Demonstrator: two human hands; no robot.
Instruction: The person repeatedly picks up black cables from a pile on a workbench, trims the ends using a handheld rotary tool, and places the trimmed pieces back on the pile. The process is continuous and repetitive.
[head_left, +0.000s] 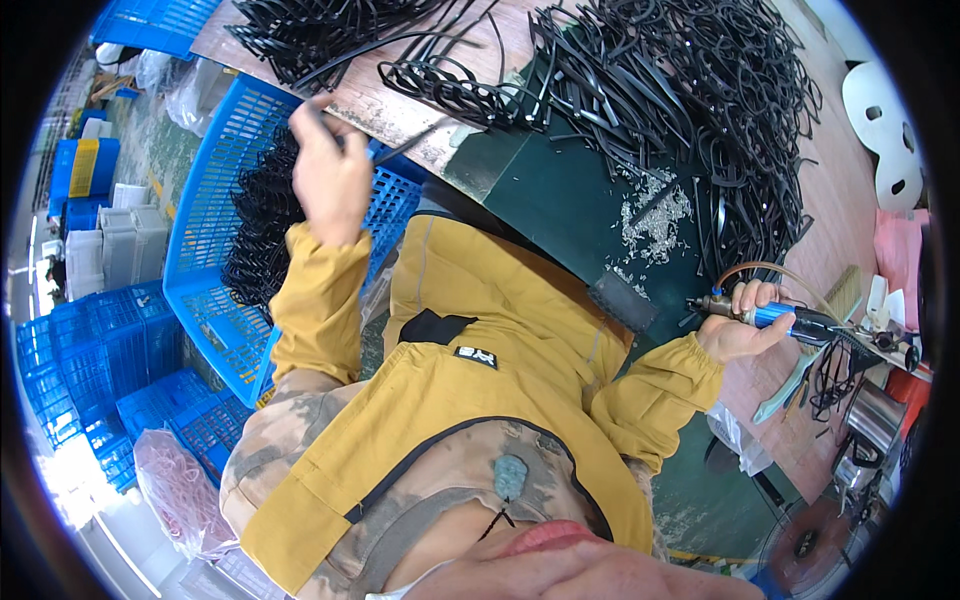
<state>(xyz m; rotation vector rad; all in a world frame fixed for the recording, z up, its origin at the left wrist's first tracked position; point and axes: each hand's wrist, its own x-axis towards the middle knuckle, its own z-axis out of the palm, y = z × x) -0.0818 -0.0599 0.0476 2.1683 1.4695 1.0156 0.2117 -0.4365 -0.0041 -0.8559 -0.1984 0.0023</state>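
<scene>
My left hand (334, 176), blurred, is raised over a blue plastic basket (196, 225) at the table edge. A thin black strap (412, 141) runs out from its fingers towards the table. Inside the basket lies a heap of looped black straps (259, 225). My right hand (739, 330) grips a blue and black hand-held power tool (772, 315), with a brownish hose (772, 266) curving from its metal front end. Ahead of that hand, a large pile of black straps (720, 112) covers much of the table, beside a scatter of small silvery pieces (656, 217).
More black straps (330, 37) lie at the far left of the wooden table (420, 105). A dark block (622, 300) sits at the green mat's (555, 195) near edge. A brush (844, 289) lies right of the tool. Blue crates (97, 345) stand at left, a fan (806, 540) lower right.
</scene>
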